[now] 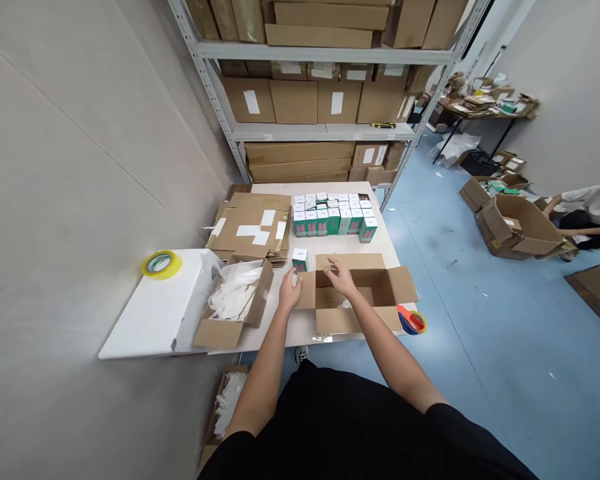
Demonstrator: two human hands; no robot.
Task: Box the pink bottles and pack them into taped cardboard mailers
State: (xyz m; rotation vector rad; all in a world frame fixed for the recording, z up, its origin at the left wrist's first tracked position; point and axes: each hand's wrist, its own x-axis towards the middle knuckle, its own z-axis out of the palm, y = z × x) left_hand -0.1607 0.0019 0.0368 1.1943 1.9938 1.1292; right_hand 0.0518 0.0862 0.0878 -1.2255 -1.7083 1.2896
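Observation:
An open cardboard box (349, 321) stands in front of me on the table, its flaps folded outward and a scrap of white in it. My left hand (291, 291) is just left of its side flap, thumb and fingers apart, close to a single small green-and-white carton (300, 257). Over the box's opening hangs my right hand (341, 277), fingers stretched out and holding nothing that I can see. Farther back, several green-and-white cartons (334, 221) are lined up in rows with their white tops upward.
Flattened cardboard (253, 220) is stacked at the left, behind a box of white plastic bags (266, 293). Yellow tape (161, 265) lies on a white block. A tape dispenser (413, 320) sits at the right edge. Shelving (325, 53) rises behind; a person (593, 207) bends over boxes at right.

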